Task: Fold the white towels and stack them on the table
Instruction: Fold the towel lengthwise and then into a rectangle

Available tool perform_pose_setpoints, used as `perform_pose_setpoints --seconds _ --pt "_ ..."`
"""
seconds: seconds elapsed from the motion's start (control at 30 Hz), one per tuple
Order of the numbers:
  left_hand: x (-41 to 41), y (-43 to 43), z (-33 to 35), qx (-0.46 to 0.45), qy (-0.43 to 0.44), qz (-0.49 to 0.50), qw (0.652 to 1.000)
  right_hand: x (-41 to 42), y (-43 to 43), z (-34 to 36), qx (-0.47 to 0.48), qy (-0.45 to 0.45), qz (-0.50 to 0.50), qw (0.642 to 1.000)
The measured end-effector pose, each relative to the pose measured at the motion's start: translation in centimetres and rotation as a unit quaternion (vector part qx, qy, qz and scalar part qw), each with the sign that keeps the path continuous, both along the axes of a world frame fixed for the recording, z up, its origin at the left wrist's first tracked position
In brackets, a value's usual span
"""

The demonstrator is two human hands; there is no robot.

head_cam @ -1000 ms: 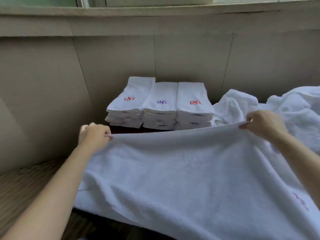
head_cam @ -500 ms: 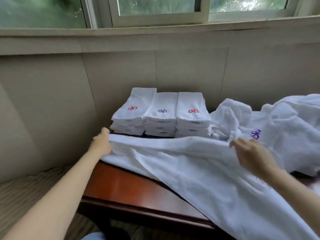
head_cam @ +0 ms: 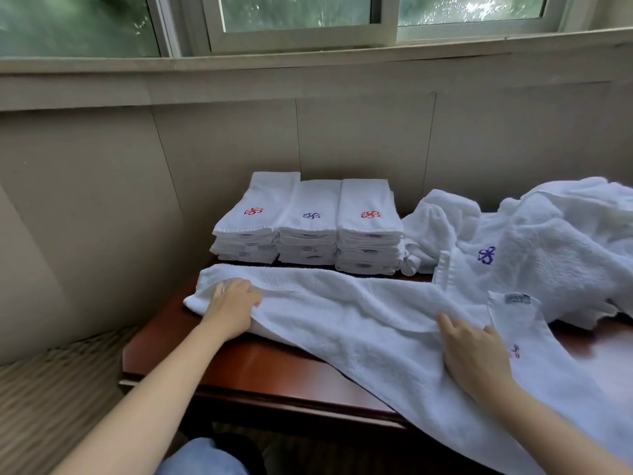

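Towel (head_cam: 342, 323) draped over table (head_cam: 260, 368), under both hands | left hand (head_cam: 231, 308) curled, gripping its left end | right hand (head_cam: 476, 354) flat, fingers relaxed, pressing its middle | folded stacks (head_cam: 308, 224) just beyond left hand | loose pile (head_cam: 548, 248) beyond right hand

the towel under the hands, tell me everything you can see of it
The towel is white terry cloth, lying rumpled lengthwise across the reddish wooden table before three folded stacks, its right part spilling over the near edge. A grey label and small red emblem show near its right end. The left hand holds its left end; the right hand presses flat on its middle.
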State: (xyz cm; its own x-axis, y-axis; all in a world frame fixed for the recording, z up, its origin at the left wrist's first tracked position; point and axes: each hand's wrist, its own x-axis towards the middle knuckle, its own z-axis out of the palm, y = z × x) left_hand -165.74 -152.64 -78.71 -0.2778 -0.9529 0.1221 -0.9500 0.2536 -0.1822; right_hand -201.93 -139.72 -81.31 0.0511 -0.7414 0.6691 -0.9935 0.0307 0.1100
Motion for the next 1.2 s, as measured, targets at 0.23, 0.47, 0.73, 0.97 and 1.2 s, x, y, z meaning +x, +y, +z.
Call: perform_pose_setpoints --seconds 0.23,0.47,0.73,0.97,1.2 --pt "4.3 2.4 4.4 0.251 -0.201 0.163 0.933 0.0 -1.6 -0.1 0.014 -0.058 -0.034 0.998" --pt "1.8 2.5 6.3 0.243 -0.155 0.135 0.948 -0.6 -1.4 -0.2 0.065 -0.053 -0.054 0.995" --pt "-14.6 3.0 -0.7 0.126 0.160 -0.134 0.970 -5.5 1.3 2.9 0.288 -0.009 -0.150 0.946" --pt "-18.7 2.2 -1.7 0.108 0.218 -0.016 0.970 -12.4 1.9 5.2 0.425 -0.129 -0.215 0.870" --pt "-15.9 -0.2 -2.3 0.030 0.295 0.118 0.948 -14.3 3.2 6.4 0.202 -0.199 -0.228 0.931"
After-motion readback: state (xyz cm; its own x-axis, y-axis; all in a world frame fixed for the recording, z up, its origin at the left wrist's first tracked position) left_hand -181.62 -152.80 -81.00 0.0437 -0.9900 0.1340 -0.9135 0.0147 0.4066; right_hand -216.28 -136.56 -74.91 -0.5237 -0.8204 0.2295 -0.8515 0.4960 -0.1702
